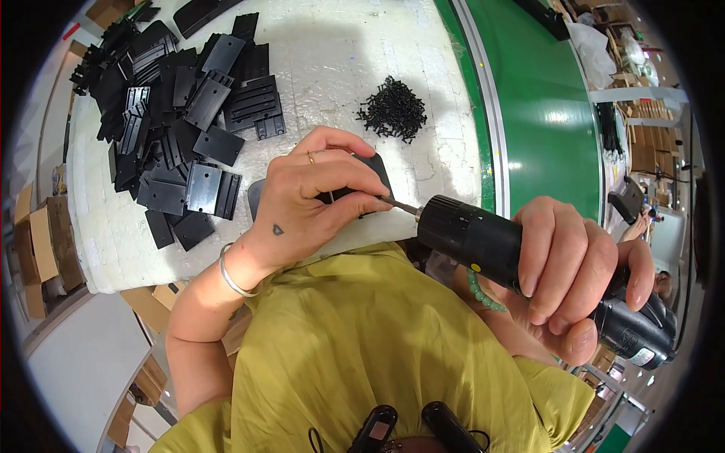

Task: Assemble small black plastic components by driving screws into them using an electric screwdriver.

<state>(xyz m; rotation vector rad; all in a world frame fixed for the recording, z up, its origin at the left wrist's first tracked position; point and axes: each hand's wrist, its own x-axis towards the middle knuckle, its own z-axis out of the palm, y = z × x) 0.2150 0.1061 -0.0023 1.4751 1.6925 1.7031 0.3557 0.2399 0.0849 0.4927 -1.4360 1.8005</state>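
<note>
The right hand [563, 275] grips one black power screwdriver [472, 240], centre right; the left hand [313, 185], mid-frame over a black part [379, 167], bunches its fingertips at the single bit [402, 205], whether gripping I cannot tell. One plate heap [181, 136], upper left; one screw pile [394, 109], upper centre.

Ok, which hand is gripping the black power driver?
The right hand, with the green bead bracelet: it wraps around the black driver. The left hand, with the silver bangle, is at the tip of the bit instead.

Cardboard boxes [63, 228] sit at left, a green surface [545, 121] at right.
</note>
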